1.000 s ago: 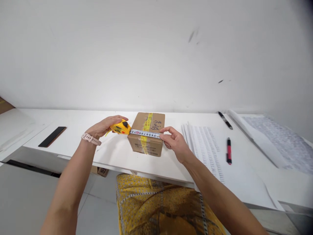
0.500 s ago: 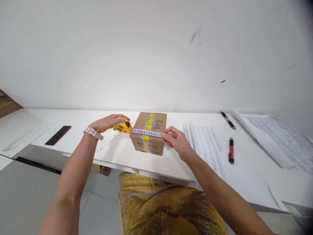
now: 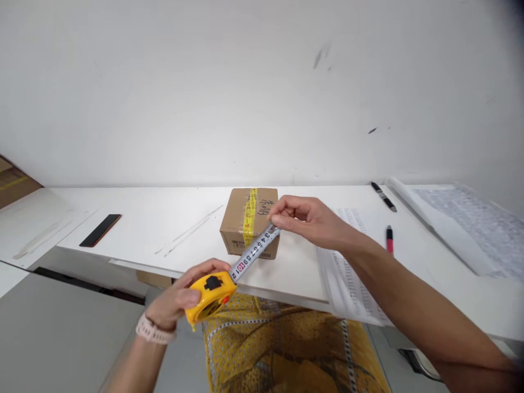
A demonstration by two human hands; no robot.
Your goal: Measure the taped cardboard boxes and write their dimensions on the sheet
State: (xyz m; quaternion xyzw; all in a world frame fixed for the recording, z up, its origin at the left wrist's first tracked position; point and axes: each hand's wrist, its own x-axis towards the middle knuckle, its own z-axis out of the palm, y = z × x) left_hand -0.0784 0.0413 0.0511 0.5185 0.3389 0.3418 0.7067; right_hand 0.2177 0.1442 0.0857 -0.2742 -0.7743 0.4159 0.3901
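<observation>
A yellow tape measure (image 3: 210, 295) is gripped in my left hand (image 3: 176, 299), in front of the table's near edge and above my lap. Its silver blade (image 3: 252, 252) runs up and to the right, slanting across the near right side of a small cardboard box (image 3: 241, 210). My right hand (image 3: 305, 218) pinches the blade's end close to the box's right side. Yellow printed tape and black handwriting mark the box, which rests on the white table. Whether the blade touches the box, I cannot tell.
Printed sheets (image 3: 352, 278) lie under and beside my right forearm. A black pen (image 3: 383, 196) and a red-and-black pen (image 3: 389, 239) are at the right, near a grey plastic bag (image 3: 454, 229). A flat black bar (image 3: 100, 230) lies at the left.
My left hand has brought the tape measure toward me and down, off the box's left side. The blade has swung from straight across the box's top to a slant. My right hand still pinches its end.
</observation>
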